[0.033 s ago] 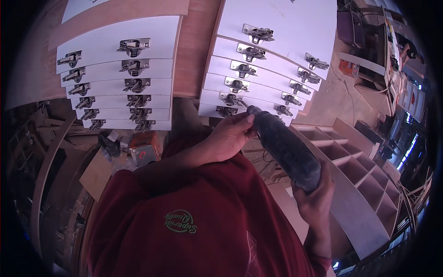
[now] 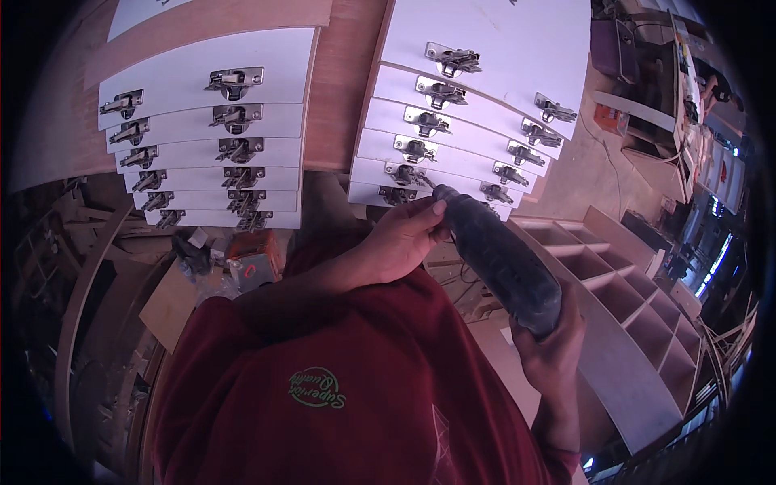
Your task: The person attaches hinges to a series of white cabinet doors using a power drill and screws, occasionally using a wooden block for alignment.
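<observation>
While your right hand (image 2: 554,343) wraps the rear of the dark drill (image 2: 505,263), its bit (image 2: 428,183) points at a metal hinge (image 2: 404,173)
Head view: the drill slants toward white panels (image 2: 493,32); your left hand (image 2: 400,242) bunches at its nose, whether pinching cannot be told; expect a heavy, stiff, hard-shelled body, best held by the rear with the nose steadied; the hinge looks shiny and angular, the panels flat and smooth.

Head-worn fisheye camera looks down over both hands (image 2: 408,236) (image 2: 554,341).
</observation>
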